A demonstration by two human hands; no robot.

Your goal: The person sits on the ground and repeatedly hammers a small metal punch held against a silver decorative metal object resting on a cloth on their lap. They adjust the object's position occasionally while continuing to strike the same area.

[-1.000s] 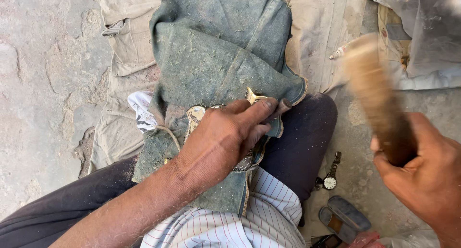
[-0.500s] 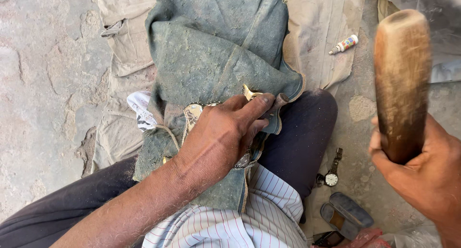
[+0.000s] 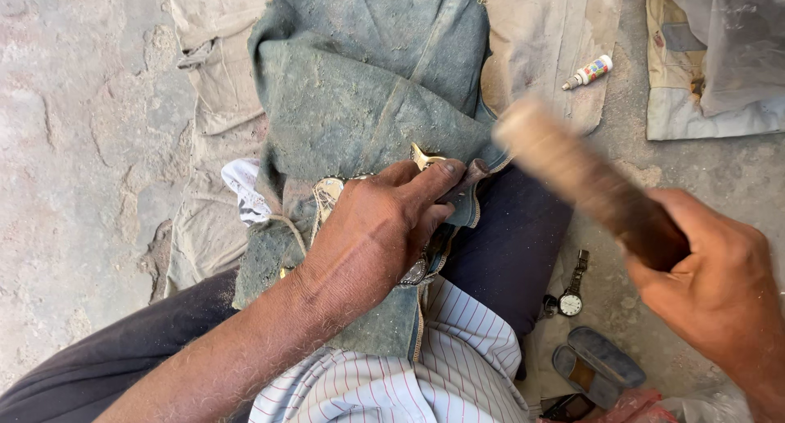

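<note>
A small dark tool (image 3: pixel 468 176) is pinned on the dusty green cloth (image 3: pixel 360 87) by the left hand (image 3: pixel 384 227); a blurred wooden mallet (image 3: pixel 589 182), clamped in the right hand (image 3: pixel 711 267), is raised beside it.

The left hand (image 3: pixel 380 227) lies palm-down with fingers extended, while the right hand (image 3: pixel 715 280) is raised in a closed fist.

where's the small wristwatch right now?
Head view, lower right: the small wristwatch lies on the ground beside the dark trouser leg, just below the right hand gripping the wooden mallet.
</note>
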